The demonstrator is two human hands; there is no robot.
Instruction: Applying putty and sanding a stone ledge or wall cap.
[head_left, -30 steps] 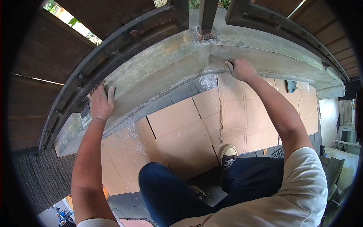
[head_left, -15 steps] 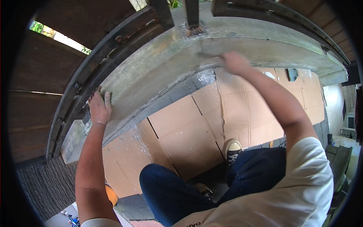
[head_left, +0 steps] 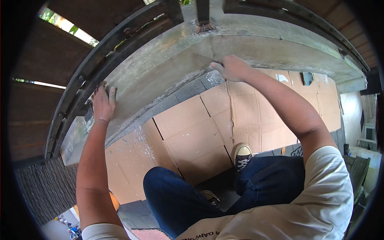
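My right hand is closed round the dark handle of what looks like a putty knife. Its thin grey blade lies against the front face of the low concrete ledge, a little below the metal post's foot. Farther left, my left hand rests on the ledge's top edge beside the dark metal rail. The thumb there is stretched out apart from the fingers, whose tips are partly hidden. No tool can be made out in that hand.
Cardboard sheets with white specks cover the floor along the ledge. A metal post and a curved dark rail rise from the ledge. A sheathed grey scrap lies on the cardboard at right. My shoe stands at the cardboard's near edge.
My right hand has moved left along the ledge face with the putty knife, whose blade now shows more sharply. My left hand stays at the ledge's top edge; the view has shifted slightly.
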